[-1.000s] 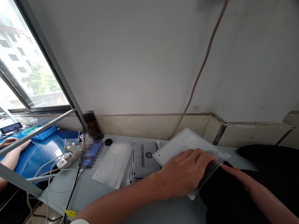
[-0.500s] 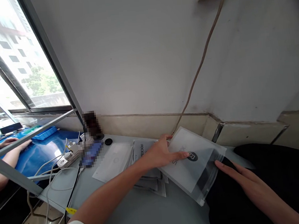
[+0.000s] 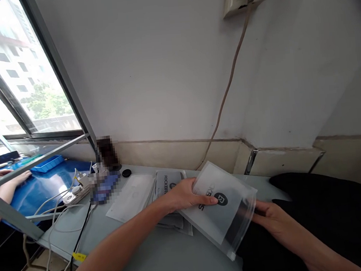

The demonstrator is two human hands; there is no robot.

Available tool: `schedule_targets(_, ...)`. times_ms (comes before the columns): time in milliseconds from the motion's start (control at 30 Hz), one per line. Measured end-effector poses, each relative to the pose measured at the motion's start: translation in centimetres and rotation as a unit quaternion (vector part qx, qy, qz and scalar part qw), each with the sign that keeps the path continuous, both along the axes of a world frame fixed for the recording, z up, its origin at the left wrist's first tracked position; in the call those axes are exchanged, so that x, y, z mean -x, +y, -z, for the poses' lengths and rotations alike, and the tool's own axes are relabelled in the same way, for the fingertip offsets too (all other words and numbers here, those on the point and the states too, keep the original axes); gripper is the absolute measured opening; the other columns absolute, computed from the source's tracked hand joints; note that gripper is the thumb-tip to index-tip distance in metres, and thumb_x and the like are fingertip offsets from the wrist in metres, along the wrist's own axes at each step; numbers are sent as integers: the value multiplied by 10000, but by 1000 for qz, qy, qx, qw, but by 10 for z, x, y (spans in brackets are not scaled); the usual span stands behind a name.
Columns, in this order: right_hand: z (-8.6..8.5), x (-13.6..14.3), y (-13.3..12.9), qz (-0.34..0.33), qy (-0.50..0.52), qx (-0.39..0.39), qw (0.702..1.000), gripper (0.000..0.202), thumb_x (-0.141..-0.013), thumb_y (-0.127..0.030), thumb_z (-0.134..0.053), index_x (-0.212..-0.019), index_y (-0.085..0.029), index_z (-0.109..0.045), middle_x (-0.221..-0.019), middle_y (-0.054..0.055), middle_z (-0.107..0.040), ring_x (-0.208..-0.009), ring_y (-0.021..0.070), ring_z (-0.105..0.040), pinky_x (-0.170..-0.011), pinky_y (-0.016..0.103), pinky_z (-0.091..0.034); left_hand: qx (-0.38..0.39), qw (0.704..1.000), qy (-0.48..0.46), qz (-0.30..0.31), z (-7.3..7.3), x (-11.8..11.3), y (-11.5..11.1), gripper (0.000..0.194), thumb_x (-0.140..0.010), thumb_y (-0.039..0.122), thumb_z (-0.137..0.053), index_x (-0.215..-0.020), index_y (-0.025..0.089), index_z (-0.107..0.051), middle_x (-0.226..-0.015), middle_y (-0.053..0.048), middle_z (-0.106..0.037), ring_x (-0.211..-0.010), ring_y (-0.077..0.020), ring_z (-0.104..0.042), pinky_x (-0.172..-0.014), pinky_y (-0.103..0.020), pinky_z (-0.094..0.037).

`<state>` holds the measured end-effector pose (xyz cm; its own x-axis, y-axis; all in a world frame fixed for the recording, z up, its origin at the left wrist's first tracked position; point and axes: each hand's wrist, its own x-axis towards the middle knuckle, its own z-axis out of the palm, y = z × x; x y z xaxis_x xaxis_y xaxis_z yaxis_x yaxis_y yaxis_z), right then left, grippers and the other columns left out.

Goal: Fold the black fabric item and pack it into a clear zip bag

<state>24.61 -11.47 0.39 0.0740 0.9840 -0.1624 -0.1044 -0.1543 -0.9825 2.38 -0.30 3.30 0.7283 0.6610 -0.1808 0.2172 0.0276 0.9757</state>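
One frosted pouch point(image 3: 223, 217) — held between left grip point(image 3: 183, 195) and right grip point(image 3: 269, 217).

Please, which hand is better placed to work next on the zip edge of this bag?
Probably the right hand: it is at the zip edge, while the left hand holds the bag farther from it.

The scene is lit from the left hand's point(image 3: 183, 195) far left by an overexposed window point(image 3: 39, 81); glare is thrown onto the blue bench point(image 3: 55, 178) below. Beyond the hand, the wall point(image 3: 149, 79) is left dimmer, its upper right corner darkened.
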Motion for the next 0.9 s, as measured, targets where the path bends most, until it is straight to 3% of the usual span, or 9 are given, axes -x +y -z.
schedule_targets(167,1,-1,-1,28,-31,-12,999,287,-700,-498,-886,-893,-286,-863,-961,46,-858,-962,385,-799,-1028,507,-585,1,1000,0,29,2,-2,-6,543,-676,522,-937,-1076,210,-744,-1006,-53,-748,-917,-219,-706,-743,-289,-561)
schedule_targets(267,-2,-4,-3,10,-46,-3,999,284,-733,-473,-871,-951,-291,-861,-970,45,-857,-1000,394,-788,-1033,516,-583,-4,999,-11,43,6,-2,-6,507,-684,506,-936,-1037,197,-744,-977,-55,-741,-882,-211,-701,-713,-281,-548)
schedule_targets(400,-11,-9,-5,-24,-48,34,998,353,-770,-457,-842,-1089,-306,-828,-1113,39,-840,-1080,387,-768,-953,483,-634,-31,999,-42,10,8,-1,-1,484,-711,491,-923,-1028,174,-741,-971,-70,-748,-896,-224,-709,-740,-294,-554)
schedule_targets(533,-16,-13,-6,20,-94,-20,995,508,-736,-524,-865,-1177,-284,-788,-1289,57,-783,-1273,385,-672,-1064,461,-570,-29,996,-61,-62,2,3,2,545,-698,495,-932,-1085,168,-733,-1065,-101,-762,-975,-255,-720,-798,-320,-579)
schedule_targets(633,-16,-13,-6,4,-92,-53,994,500,-758,-534,-854,-1192,-296,-787,-1320,43,-769,-1327,368,-634,-1152,467,-490,1,999,-36,-31,-3,6,1,555,-670,485,-951,-1088,186,-741,-1112,-97,-765,-1005,-260,-727,-820,-335,-593)
schedule_targets(700,-14,-11,-7,-42,-94,-68,992,441,-790,-528,-834,-1166,-300,-804,-1293,39,-780,-1305,362,-650,-1180,481,-454,19,1000,-23,2,-4,7,-2,547,-660,483,-958,-1079,199,-751,-1104,-86,-769,-989,-250,-734,-825,-341,-597)
schedule_targets(800,-13,-6,-9,-108,-100,-62,987,368,-810,-546,-808,-1061,-279,-838,-1145,61,-827,-1131,371,-741,-1101,522,-519,25,999,-23,27,-3,7,-6,531,-672,500,-949,-1083,222,-761,-1098,-67,-774,-986,-241,-739,-830,-341,-599)
schedule_targets(900,-12,0,-12,-122,-104,-60,985,374,-782,-593,-805,-944,-259,-853,-1005,73,-845,-983,370,-778,-1010,527,-575,25,998,-10,57,0,6,-9,532,-668,503,-948,-1085,225,-769,-1110,-65,-774,-1016,-254,-741,-854,-350,-604)
